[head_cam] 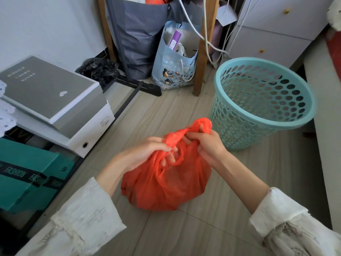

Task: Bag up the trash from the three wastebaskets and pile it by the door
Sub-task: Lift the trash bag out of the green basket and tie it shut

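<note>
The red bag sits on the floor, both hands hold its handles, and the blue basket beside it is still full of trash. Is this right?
Not quite. In the head view the blue basket looks empty, not full. The rest holds: the red bag sits on the floor, and the left hand and right hand hold its handles.

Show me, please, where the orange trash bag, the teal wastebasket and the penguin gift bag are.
orange trash bag (171, 187): head view, on its bulging body.
teal wastebasket (239, 124): head view, on its perforated outer wall.
penguin gift bag (171, 74): head view, on its printed front.
</note>
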The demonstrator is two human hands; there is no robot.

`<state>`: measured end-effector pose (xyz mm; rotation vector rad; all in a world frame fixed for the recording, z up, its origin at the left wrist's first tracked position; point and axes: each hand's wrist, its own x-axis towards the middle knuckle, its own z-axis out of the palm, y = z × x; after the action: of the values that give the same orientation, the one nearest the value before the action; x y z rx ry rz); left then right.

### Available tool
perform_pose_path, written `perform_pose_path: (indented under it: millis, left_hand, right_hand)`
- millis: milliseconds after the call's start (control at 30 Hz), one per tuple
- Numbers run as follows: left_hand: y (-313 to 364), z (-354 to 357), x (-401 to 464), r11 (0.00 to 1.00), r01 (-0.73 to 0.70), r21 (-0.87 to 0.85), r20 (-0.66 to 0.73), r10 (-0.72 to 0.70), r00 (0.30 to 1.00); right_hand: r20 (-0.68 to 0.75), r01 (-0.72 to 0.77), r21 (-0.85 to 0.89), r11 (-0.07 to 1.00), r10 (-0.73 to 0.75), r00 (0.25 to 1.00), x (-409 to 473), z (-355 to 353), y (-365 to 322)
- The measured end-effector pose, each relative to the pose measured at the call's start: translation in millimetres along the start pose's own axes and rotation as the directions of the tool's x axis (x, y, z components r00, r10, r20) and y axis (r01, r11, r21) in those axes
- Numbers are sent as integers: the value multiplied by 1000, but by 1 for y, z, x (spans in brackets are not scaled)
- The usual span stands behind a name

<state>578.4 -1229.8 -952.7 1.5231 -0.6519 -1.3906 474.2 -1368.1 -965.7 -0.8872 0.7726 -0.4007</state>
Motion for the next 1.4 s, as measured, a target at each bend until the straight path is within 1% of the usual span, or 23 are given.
perform_pose_path:
  millis: [67,100,167,267,333,400,500,533,567,633,667,733,800,867,900,933,1000,1033,1067,1133,1233,1300,1400]
  left_hand:
    - [1,1,-1,998,44,49,19,-44,999]
    - [1,0,-1,997,49,58,3,-50,999]
    - [3,0,-1,999,33,19,-67,-32,997]
    - [2,-1,1,994,-43,-102,-215,20,976]
    - [1,-3,3,971,-161,-178,-284,106,953]
    - [2,-5,4,906,-283,-314,-344,169,924]
    - [4,-7,5,748,-403,-527,-407,194,893]
    - [6,-7,5,724,-413,-552,-406,200,892]
    - [8,-5,5,722,-404,-562,-407,184,895]
    - [6,-3,9,749,-374,-547,-449,114,886]
    - [5,-3,11,753,-377,-539,-492,81,867]
    - [4,-5,14,720,-409,-561,-544,52,837]
    - [6,-3,13,632,-444,-635,-518,77,852]
    - [9,-1,10,507,-448,-737,-464,102,880]
    - [10,0,10,461,-447,-767,-454,103,885]
    - [9,-1,12,444,-446,-778,-456,90,885]
    - [4,-7,13,459,-437,-773,-478,30,878]
    - [-1,-12,12,481,-436,-761,-503,-11,864]
    - [-7,-18,11,508,-440,-741,-535,-51,843]
    - [-20,-29,8,584,-428,-690,-598,-127,791]
    - [-39,-42,3,703,-376,-603,-676,-202,708]
    - [-47,-48,1,757,-344,-556,-711,-219,668]
    - [-53,-53,2,807,-308,-504,-748,-229,623]
  right_hand:
    - [105,-50,168,984,33,994,-1,-1,-4]
    - [150,-65,207,976,34,988,-1,-2,-6]
    - [195,-68,213,975,26,981,0,-3,-9]
    - [189,-32,116,993,9,982,0,-4,-13]
    - [212,-21,77,997,5,977,-1,-6,-15]
    - [244,-13,66,998,-4,970,-3,-5,-15]
    - [238,30,8,1000,-31,971,-4,-3,-10]
    - [223,58,-46,997,-47,974,-5,-1,-8]
    - [210,86,-104,991,-63,976,-5,-1,-6]
    - [204,123,-191,974,-83,975,-6,-3,-4]
    - [215,129,-199,972,-85,973,-6,-4,-5]
    - [248,97,-115,989,-66,967,-5,-5,-7]
    - [268,39,18,999,-42,962,-5,-4,-11]
    - [238,-11,173,985,-31,971,-5,-3,-15]
    - [205,-37,263,964,-19,979,-5,-4,-17]
    - [169,-66,362,930,4,986,-6,-5,-19]
    - [80,-94,526,846,61,995,-5,-12,-22]
    - [30,-90,561,823,89,996,-4,-16,-22]
    - [-21,-83,558,826,114,993,-3,-21,-21]
    - [-123,-73,458,886,145,982,1,-33,-15]
    - [-261,-79,217,973,136,956,5,-53,-7]
    - [-333,-87,93,992,114,936,6,-66,-4]
    - [-403,-102,22,994,103,909,6,-81,0]
